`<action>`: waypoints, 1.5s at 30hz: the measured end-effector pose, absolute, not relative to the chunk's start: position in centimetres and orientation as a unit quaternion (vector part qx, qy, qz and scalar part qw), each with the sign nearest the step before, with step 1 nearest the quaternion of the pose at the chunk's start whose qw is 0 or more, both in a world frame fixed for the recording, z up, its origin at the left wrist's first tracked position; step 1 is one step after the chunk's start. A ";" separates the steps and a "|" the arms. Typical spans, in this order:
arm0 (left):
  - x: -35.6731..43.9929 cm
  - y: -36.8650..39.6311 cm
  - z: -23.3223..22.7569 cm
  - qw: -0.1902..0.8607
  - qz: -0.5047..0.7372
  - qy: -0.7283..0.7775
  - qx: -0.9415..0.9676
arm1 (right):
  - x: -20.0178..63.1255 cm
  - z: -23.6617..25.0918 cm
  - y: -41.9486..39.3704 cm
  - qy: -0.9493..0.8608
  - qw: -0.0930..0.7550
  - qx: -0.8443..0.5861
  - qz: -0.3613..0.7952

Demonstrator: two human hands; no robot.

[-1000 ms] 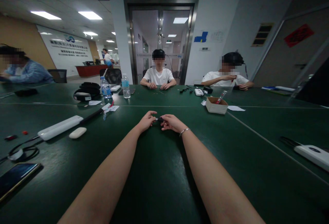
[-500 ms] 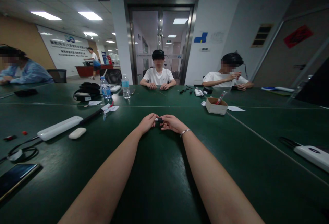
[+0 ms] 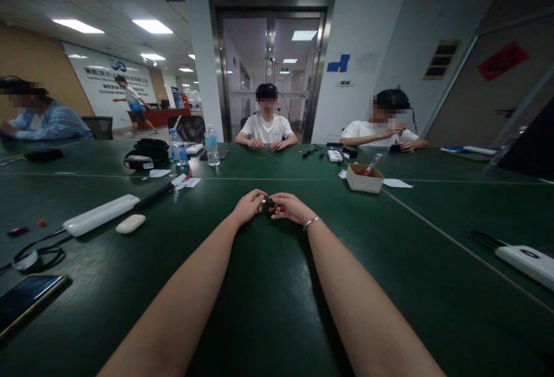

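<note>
Head view: left hand (image 3: 247, 206) and right hand (image 3: 289, 206) pinch a small black object (image 3: 268, 201); no legible label.

On the worktop (image 3: 277, 308), the left hand (image 3: 247, 206) and right hand (image 3: 291, 207) meet at the middle, a small object (image 3: 268, 201) between their fingertips. To the left lie a long bar (image 3: 101, 214), an oval case (image 3: 130, 223) just before it, and a phone (image 3: 26, 302) nearest. Behind these stand two bottles (image 3: 178, 147). To the right behind sits an open box (image 3: 364, 178); far right lies a flat device (image 3: 526, 261).
</note>
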State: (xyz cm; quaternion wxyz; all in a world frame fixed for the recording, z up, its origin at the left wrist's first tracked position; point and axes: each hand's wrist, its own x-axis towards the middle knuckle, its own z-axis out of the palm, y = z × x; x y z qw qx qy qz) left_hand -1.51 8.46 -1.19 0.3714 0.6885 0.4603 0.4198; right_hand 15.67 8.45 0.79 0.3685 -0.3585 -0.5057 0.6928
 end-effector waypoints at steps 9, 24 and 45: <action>-1.6 8.3 -0.9 0.391 0.415 0.470 0.674 | 15.7 0.9 8.3 -0.507 0.365 -0.358 0.694; -1.7 8.2 -0.8 0.384 0.447 0.443 0.676 | 13.3 0.0 8.1 -0.774 0.329 -0.501 0.203; -11.5 1.2 2.6 0.445 0.287 0.546 0.650 | 29.9 11.8 -1.2 -0.813 0.063 -0.535 0.222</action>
